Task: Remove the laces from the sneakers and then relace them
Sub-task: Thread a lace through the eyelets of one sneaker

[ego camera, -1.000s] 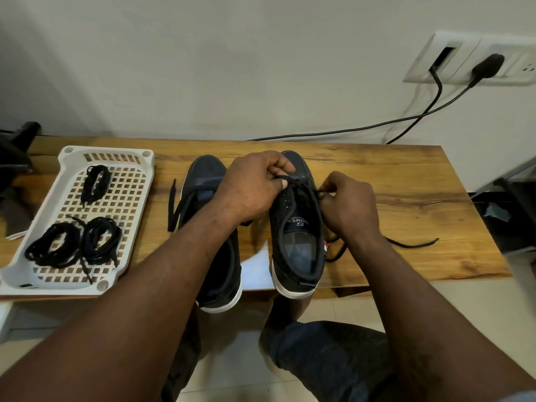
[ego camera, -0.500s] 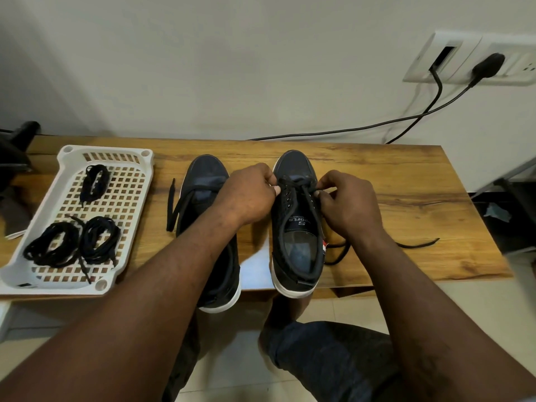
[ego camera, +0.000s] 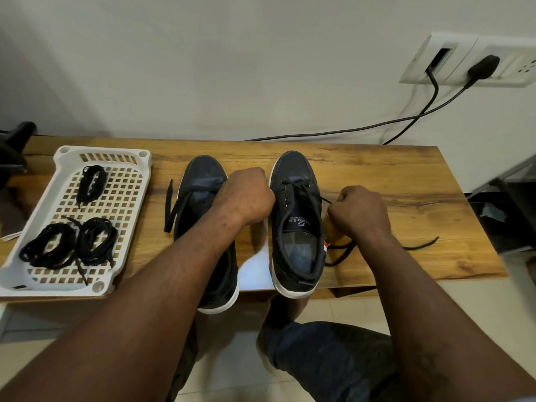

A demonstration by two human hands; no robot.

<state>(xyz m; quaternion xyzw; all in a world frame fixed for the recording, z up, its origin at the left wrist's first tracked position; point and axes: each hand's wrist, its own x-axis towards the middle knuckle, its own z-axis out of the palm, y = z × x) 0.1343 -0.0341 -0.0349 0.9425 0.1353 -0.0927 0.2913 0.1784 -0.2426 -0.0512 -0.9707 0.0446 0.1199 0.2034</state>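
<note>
Sneakers (ego camera: 293,169), white tray (ego camera: 101,149) on wooden table (ego camera: 391,175); wall socket (ego camera: 464,62) behind.

We see navy sneakers (ego camera: 293,169) with white soles and black laces (ego camera: 422,244), a brown wood-grain table (ego camera: 391,181), and at nine o'clock a white lattice tray (ego camera: 104,148) of black lace bundles (ego camera: 49,250).

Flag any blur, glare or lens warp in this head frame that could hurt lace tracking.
Head view: left hand, right hand and lace read sharp, no visible smear. Head view: pale bright patch on the table between left sneaker and right sneaker, glare or paper, cannot tell. Head view: wide-angle warp tilts the wall socket; light and shadows soft.
</note>
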